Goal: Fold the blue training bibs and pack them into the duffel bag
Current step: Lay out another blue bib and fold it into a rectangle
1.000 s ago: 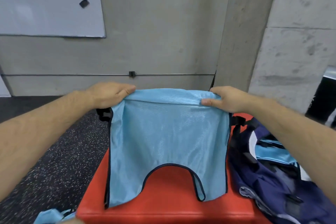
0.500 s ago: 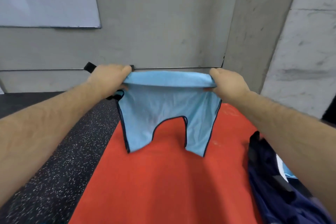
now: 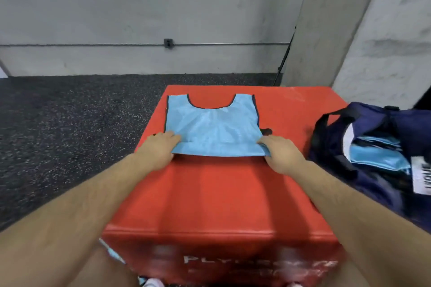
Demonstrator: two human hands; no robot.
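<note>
A light blue training bib (image 3: 211, 127) with dark trim lies flat on the red box (image 3: 217, 196), its neck opening toward the far edge. My left hand (image 3: 161, 149) pinches its near left corner. My right hand (image 3: 278, 154) pinches its near right corner. The near hem is folded over between the two hands. The navy duffel bag (image 3: 382, 156) sits open at the right side of the box, with folded blue bibs (image 3: 375, 154) showing inside it.
The box stands on dark speckled rubber flooring (image 3: 70, 123). A grey concrete wall (image 3: 186, 18) and a pillar (image 3: 373, 30) rise behind it. A scrap of blue fabric (image 3: 114, 253) shows by the box's near left corner.
The bib hung in the air from both hands before. Now it is laid flat on the red box, neck away from me, with both hands still at its near corners.
</note>
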